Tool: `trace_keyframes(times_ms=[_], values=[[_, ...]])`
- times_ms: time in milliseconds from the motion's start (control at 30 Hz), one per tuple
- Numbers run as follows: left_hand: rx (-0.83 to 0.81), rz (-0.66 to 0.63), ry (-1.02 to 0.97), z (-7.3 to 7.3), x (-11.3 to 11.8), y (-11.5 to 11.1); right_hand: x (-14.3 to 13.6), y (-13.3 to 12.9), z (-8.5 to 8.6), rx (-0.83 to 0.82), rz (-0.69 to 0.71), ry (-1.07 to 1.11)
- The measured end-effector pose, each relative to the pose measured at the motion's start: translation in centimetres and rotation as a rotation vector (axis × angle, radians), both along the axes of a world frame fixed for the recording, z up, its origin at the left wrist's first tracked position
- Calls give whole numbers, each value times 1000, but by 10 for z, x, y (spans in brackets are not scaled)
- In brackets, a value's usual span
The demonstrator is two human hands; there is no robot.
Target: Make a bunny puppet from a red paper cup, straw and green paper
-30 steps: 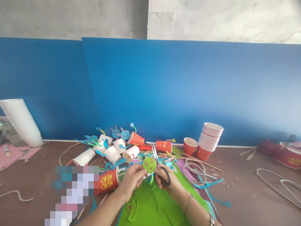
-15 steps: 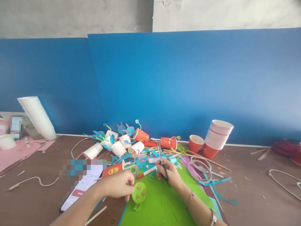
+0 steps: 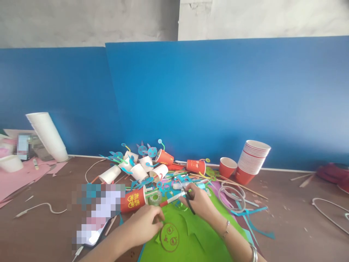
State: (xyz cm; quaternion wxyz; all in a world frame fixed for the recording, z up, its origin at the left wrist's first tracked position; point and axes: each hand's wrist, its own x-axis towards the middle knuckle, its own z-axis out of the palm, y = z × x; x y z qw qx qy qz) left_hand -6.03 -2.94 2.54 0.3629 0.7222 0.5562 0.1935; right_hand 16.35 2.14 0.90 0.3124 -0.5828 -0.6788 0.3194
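Observation:
My left hand [image 3: 148,222] pinches the edge of a round green paper face [image 3: 169,237] with brown-red drawn lines, above the green sheet [image 3: 199,238]. In my right hand [image 3: 200,200] are dark-handled scissors [image 3: 188,198], their blades pointing up and left over the blue scraps. A red-and-white marker [image 3: 171,199] lies between the hands, beyond the green sheet's middle. Just behind my left hand, a red paper cup [image 3: 133,199] with yellow print lies on its side.
White cups [image 3: 138,173] and blue paper animals lie heaped at the back. Stacked cups [image 3: 253,160] stand right, white ones [image 3: 49,136] left. A phone [image 3: 98,225] lies near my left forearm; a coiled cable [image 3: 231,196] is right.
The green face has moved right and down with my left hand, and now shows turned. The scissors point further left. The phone has shifted, and the printed red cup shows more.

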Motion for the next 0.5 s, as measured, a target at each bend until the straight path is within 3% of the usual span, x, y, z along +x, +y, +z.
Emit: trace_keyframes(times_ms=[100, 233, 367, 433, 500], values=[[18, -33, -9, -3, 5, -7, 9, -6, 16, 24, 52, -283], [9, -68, -57, -4, 15, -10, 24, -17, 32, -73, 242, -468], [372, -41, -106, 4, 10, -1, 31, -27, 45, -127, 273, -575], [555, 24, -15, 11, -1, 8, 30, -31, 50, -158, 285, -625], [634, 79, 123, 17, -15, 17, 29, -33, 53, -187, 285, -673]])
